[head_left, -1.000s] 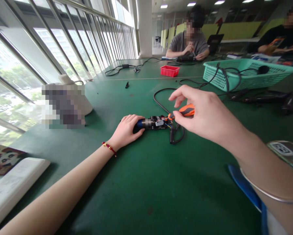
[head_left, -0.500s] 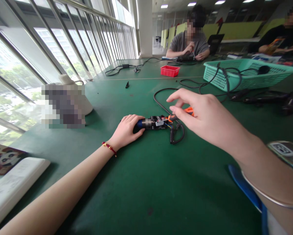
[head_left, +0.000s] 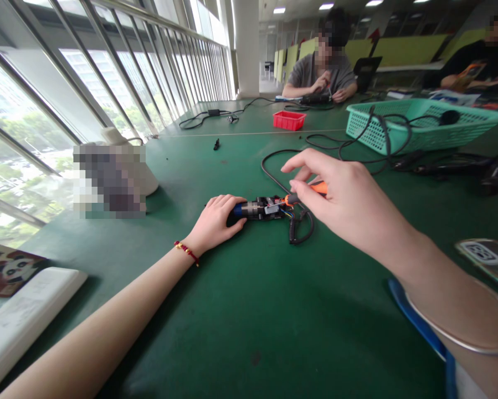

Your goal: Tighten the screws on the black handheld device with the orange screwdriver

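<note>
An opened corded electrical device (head_left: 252, 209) lies on the green table, with a dark blue and metallic cylinder, black parts and exposed coloured wires. My left hand (head_left: 221, 219) is closed round its left end and presses it against the table. My right hand (head_left: 335, 188) holds an orange and black screwdriver (head_left: 292, 199) from above. The screwdriver lies nearly level, its shaft pointing left into the device's exposed inside. Whether the tip touches a screw is too small to tell. A black cable (head_left: 292, 230) with a ribbed sleeve curls beside the device's right end.
A green basket (head_left: 431, 138) with black cables stands at the back right, a red tray (head_left: 289, 120) at the far middle. At left are a beige jug (head_left: 144, 172) and a white power strip (head_left: 32, 327). A phone (head_left: 487, 260) lies at right. Two people sit across the table.
My right hand has shifted slightly and its grip on the screwdriver handle has turned a little. The left hand and the device have stayed in place.
</note>
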